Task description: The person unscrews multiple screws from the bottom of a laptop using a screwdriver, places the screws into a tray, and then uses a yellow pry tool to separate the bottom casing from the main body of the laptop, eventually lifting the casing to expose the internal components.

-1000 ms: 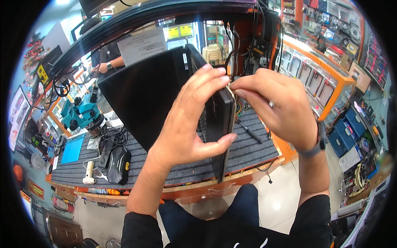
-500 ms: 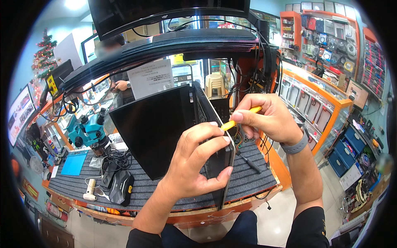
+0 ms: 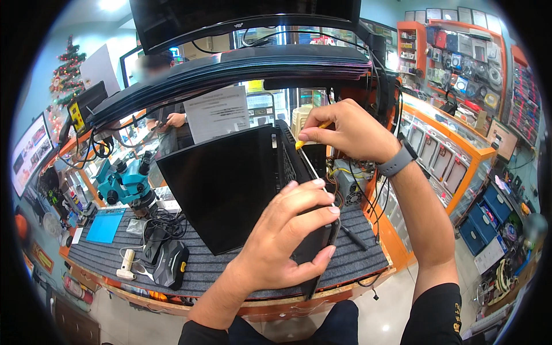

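Observation:
An open black laptop (image 3: 221,190) stands on its side on the striped grey mat, its dark screen facing me and its base seen nearly edge-on at the right. My left hand (image 3: 290,233) grips the base's near edge, fingers over the top and thumb lower down. In my right hand (image 3: 351,135) a yellow plastic pry tool (image 3: 299,145) is pinched between thumb and fingers. Its tip is at the seam along the base's edge, near the hinge end. A slim black tool (image 3: 353,237) lies on the mat right of the laptop.
A teal microscope (image 3: 125,185), a blue mat (image 3: 105,224) and a dark grey device with cables (image 3: 167,265) sit at the left. Behind the right side is a metal power supply (image 3: 348,187). A shelf (image 3: 236,66) crosses above; another person (image 3: 172,121) stands beyond.
My right hand has moved the pry tool away from me, up along the base's edge toward the hinge end. My left hand still grips the base, slightly lower and farther right in view.

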Demonstrator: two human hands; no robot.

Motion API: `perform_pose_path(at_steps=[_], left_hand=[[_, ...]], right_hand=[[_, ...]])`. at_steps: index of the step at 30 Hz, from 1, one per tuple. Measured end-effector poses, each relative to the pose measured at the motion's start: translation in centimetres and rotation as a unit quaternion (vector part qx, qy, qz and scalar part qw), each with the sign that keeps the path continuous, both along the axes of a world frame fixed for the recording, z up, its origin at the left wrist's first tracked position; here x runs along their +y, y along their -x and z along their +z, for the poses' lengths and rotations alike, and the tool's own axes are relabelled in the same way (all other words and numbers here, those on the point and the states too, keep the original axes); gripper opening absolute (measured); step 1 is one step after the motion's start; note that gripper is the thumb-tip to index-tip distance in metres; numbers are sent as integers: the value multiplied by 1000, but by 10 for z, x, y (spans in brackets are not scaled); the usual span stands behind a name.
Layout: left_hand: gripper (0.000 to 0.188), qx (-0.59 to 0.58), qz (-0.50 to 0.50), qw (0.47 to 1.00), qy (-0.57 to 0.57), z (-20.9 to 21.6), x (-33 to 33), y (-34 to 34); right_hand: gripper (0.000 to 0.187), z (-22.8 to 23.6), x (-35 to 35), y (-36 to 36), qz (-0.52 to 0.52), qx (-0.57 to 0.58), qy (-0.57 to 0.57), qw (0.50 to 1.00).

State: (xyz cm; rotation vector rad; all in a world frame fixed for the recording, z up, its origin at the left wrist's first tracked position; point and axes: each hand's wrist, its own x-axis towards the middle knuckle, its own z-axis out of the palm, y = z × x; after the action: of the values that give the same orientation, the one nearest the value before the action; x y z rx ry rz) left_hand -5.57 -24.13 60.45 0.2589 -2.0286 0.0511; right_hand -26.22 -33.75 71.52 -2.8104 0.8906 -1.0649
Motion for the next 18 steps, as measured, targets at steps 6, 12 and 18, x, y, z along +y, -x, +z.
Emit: perform_pose_path(at_steps=[6, 12, 18], left_hand=[[60, 8, -23, 999, -20, 2, 0, -1], [61, 17, -31, 999, -35, 1, 2, 0], [63, 26, -53, 997, -42, -1, 0, 0]], right_hand=[[27, 4, -16, -1, 2, -2, -41, 999], [28, 1, -49, -12, 19, -36, -34, 999], [29, -1, -60, -22, 40, -3, -15, 999]])
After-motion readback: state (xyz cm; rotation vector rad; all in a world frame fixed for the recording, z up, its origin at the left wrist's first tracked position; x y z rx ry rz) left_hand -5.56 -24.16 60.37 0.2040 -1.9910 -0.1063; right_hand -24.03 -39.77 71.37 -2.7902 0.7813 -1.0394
